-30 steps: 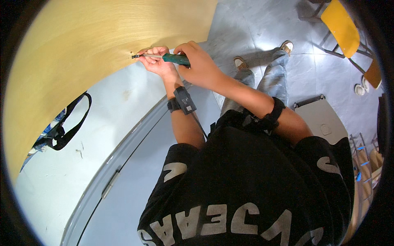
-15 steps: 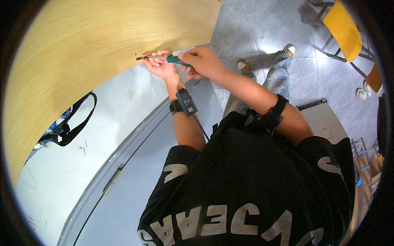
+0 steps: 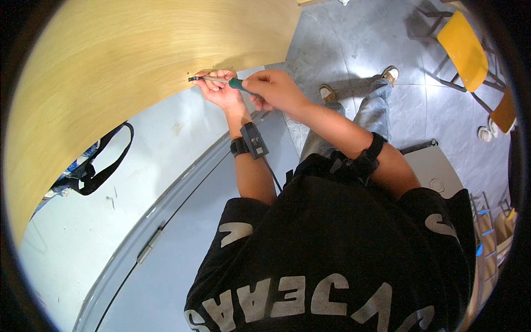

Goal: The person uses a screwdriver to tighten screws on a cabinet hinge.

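My right hand (image 3: 276,91) is wrapped round the green handle of a screwdriver (image 3: 236,83). Its metal shaft runs left across my left hand's fingers to a small black piece (image 3: 194,78) at the edge of a light wooden panel (image 3: 166,44). My left hand (image 3: 222,94), palm turned up, has its fingertips closed on that black piece at the panel. Whether a screw sits under the screwdriver tip is too small to tell. A black strapped device (image 3: 254,140) is on my left wrist.
Below the panel lies a pale white surface (image 3: 160,144), with a black-strapped bag (image 3: 91,171) at left. A grey-blue hinged door (image 3: 188,249) stands close to my left arm. Yellow chairs (image 3: 463,50) stand on the grey floor at far right, near a grey box (image 3: 434,166).
My right hand has turned slightly and now covers more of the screwdriver's handle. The shaft still points at the black piece, and my left hand stays beside it. The whole view has shifted a little.
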Demonstrator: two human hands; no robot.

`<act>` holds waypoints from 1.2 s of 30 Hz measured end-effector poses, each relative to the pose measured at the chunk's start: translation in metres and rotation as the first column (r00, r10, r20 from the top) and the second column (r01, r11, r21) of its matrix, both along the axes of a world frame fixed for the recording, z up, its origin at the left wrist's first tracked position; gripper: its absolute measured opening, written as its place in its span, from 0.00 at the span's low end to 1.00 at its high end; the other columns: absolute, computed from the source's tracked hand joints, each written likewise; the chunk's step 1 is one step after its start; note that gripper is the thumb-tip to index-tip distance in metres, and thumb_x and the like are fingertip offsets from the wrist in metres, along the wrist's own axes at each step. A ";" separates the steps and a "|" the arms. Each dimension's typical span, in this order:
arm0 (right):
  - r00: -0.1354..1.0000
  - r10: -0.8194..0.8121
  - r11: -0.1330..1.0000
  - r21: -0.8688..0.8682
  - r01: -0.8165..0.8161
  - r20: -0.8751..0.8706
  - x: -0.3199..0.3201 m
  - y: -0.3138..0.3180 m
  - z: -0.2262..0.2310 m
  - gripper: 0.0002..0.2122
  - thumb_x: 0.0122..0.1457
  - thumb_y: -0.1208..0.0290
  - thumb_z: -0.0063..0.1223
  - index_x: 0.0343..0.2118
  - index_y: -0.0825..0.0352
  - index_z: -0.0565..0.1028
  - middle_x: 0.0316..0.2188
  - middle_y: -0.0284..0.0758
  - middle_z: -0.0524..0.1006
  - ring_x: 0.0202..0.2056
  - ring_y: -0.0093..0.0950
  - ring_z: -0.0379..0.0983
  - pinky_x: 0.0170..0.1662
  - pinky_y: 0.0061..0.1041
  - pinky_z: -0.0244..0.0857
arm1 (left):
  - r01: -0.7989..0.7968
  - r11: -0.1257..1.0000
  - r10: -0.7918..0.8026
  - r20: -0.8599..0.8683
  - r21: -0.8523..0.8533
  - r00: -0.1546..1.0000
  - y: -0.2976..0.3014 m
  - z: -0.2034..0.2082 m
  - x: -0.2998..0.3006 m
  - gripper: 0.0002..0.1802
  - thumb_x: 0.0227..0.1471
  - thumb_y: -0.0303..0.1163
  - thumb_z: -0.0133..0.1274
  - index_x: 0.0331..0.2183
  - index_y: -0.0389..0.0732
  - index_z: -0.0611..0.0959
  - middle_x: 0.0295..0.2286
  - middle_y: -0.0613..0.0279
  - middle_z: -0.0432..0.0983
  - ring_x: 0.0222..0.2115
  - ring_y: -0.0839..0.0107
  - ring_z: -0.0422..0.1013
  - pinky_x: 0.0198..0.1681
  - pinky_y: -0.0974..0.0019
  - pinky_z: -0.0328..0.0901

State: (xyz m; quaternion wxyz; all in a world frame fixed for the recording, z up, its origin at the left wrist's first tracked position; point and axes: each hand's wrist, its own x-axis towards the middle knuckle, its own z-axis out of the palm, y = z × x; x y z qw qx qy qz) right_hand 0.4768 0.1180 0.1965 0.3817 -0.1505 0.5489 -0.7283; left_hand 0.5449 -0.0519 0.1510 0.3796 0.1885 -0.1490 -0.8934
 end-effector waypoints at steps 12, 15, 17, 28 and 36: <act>0.972 0.078 0.942 0.336 0.002 -0.224 0.003 -0.002 0.002 0.18 0.47 0.61 0.57 0.36 0.69 0.69 0.24 0.43 0.71 0.22 0.34 0.69 0.25 0.29 0.64 | -0.032 0.991 0.075 0.336 -0.132 0.939 0.012 0.013 -0.002 0.21 0.55 0.55 0.43 0.36 0.50 0.79 0.07 0.77 0.46 0.10 0.80 0.43 0.17 0.76 0.45; 0.865 0.117 0.930 0.360 0.078 -0.488 0.005 0.007 0.012 0.19 0.42 0.67 0.59 0.37 0.69 0.70 0.28 0.44 0.71 0.31 0.40 0.71 0.32 0.33 0.65 | 0.045 0.990 -0.012 0.239 -0.133 0.971 0.001 0.008 0.006 0.22 0.54 0.56 0.44 0.38 0.48 0.78 0.07 0.77 0.48 0.10 0.80 0.43 0.16 0.76 0.44; 0.875 0.121 0.933 0.354 0.061 -0.470 0.005 0.011 0.012 0.18 0.41 0.71 0.59 0.38 0.69 0.70 0.29 0.43 0.70 0.35 0.42 0.70 0.35 0.34 0.65 | 0.064 0.990 -0.039 0.198 -0.122 0.979 -0.003 0.004 0.010 0.23 0.54 0.56 0.45 0.38 0.46 0.78 0.07 0.77 0.48 0.10 0.80 0.43 0.16 0.76 0.44; 0.667 0.043 0.999 -0.032 -0.029 0.744 -0.006 0.011 0.003 0.13 0.61 0.59 0.45 0.28 0.65 0.68 0.16 0.33 0.68 0.08 0.18 0.53 0.10 0.21 0.43 | 0.079 0.994 -0.069 0.125 -0.077 0.990 -0.005 0.002 0.010 0.28 0.52 0.58 0.46 0.38 0.42 0.78 0.07 0.77 0.47 0.09 0.82 0.42 0.14 0.77 0.42; 0.366 0.054 0.990 0.000 -0.144 0.929 -0.002 0.008 -0.006 0.15 0.62 0.56 0.39 0.24 0.60 0.63 0.13 0.30 0.63 0.09 0.16 0.47 0.10 0.19 0.38 | 0.090 0.989 -0.134 0.458 0.118 0.879 0.043 0.023 0.005 0.40 0.49 0.68 0.40 0.42 0.40 0.76 0.10 0.77 0.53 0.11 0.82 0.46 0.15 0.77 0.44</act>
